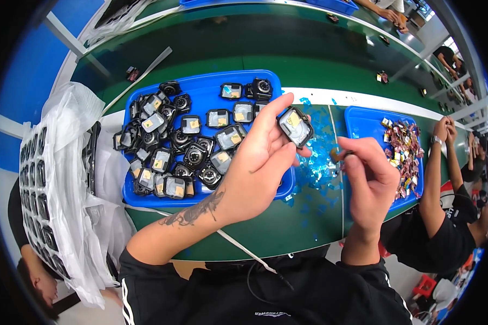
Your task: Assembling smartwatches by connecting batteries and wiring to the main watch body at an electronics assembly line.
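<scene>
Gripping a watch case (295, 127), underside hidden, beside the blue tray (203, 93): left hand (261, 160); right hand (372, 176) pinches an indistinct dark item (348, 154).

Tabletop (320, 227) is smooth with a soft gloss. Big tray (200, 82) toward its left edge and smaller tray (356, 122) toward its right look like shiny blue plastic. Held case (294, 123): glossy black rim, dull grey face, matt tan patch (papery, I'd say). Blue flakes (321, 162) between the trays shine like foil; scraps (404, 157) in the smaller one look crinkly and metallic. Wrap (70, 108) past the tabletop's left edge is wrinkled, translucent plastic film.
</scene>
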Motion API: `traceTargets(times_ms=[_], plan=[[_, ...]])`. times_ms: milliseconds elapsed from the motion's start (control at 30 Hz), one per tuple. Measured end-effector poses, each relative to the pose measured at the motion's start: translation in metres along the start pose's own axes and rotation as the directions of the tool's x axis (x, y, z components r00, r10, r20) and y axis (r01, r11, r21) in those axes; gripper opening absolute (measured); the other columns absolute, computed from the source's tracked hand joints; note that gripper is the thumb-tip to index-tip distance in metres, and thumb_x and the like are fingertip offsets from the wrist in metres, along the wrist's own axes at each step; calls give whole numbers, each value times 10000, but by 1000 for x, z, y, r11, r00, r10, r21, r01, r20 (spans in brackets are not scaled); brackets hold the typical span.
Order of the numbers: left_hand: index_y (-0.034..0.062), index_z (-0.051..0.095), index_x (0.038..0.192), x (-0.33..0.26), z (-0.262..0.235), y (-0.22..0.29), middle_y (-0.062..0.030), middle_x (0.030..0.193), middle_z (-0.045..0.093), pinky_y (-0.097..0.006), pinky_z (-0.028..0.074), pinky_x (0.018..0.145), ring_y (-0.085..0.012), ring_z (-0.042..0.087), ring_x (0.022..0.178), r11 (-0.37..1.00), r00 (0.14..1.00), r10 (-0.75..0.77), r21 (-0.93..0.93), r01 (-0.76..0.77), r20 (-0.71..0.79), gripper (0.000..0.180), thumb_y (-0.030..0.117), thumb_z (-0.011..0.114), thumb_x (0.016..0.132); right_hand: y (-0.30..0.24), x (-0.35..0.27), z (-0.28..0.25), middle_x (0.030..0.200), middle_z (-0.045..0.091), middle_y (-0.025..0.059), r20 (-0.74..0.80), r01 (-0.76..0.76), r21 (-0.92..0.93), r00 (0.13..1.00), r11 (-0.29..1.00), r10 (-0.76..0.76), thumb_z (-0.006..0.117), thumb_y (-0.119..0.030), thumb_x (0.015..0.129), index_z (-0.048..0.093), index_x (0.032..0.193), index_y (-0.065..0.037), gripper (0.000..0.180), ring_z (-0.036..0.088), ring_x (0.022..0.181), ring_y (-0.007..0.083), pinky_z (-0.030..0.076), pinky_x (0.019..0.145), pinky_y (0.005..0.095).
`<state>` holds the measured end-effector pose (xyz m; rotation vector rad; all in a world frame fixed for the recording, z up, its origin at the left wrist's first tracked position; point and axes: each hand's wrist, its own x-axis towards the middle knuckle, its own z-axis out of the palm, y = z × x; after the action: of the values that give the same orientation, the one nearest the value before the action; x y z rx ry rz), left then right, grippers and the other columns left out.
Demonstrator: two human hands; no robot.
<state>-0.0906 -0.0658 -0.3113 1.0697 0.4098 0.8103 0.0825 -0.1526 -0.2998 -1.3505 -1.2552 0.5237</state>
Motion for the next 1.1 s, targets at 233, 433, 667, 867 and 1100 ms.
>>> traceTargets(times_ms=[233, 433, 667, 867, 1100], plan=[[-15, 241, 1487, 1, 2, -3, -209, 1386, 479, -370, 357, 1104, -244, 470, 1308, 986, 992, 96, 129, -106, 84, 549, -58, 401, 964, -16, 16, 15, 834, 665, 86, 216, 127, -155, 972, 980, -92, 658, 94, 807, 697, 996, -2, 216, 622, 704, 146, 487, 622, 272], [-54, 308, 1450, 0, -3, -3, -204, 1368, 483, -327, 391, 1020, -210, 518, 1199, 983, 993, 64, 164, -80, 102, 517, -73, 450, 953, -21, 22, 12, 814, 678, 68, 166, 38, -165, 986, 986, -10, 700, 52, 804, 662, 891, 10, 103, 642, 715, 123, 505, 642, 254], [-39, 391, 1436, 0, -3, -6, -156, 1240, 607, -276, 468, 956, -165, 604, 1127, 963, 988, 125, 229, -143, 91, 504, -66, 489, 942, -20, 25, 18, 792, 682, 72, 162, 41, -125, 987, 991, -20, 688, 56, 810, 665, 896, 19, 97, 643, 681, 117, 512, 617, 247], [-25, 408, 1435, 0, -3, -7, -165, 1240, 613, -282, 476, 952, -162, 603, 1128, 952, 989, 109, 276, -132, 95, 509, -66, 499, 937, -17, 26, 17, 795, 683, 82, 170, 91, -161, 983, 983, -63, 699, 49, 800, 674, 878, 17, 88, 632, 650, 127, 495, 589, 250], [17, 441, 1435, -1, -9, -15, -95, 958, 704, -213, 478, 712, -43, 554, 743, 884, 981, 137, 429, -183, 136, 533, -64, 529, 915, -19, 26, 16, 751, 672, 79, 171, 56, -173, 985, 983, -26, 697, 41, 790, 674, 830, 9, 57, 607, 623, 143, 475, 573, 255]])
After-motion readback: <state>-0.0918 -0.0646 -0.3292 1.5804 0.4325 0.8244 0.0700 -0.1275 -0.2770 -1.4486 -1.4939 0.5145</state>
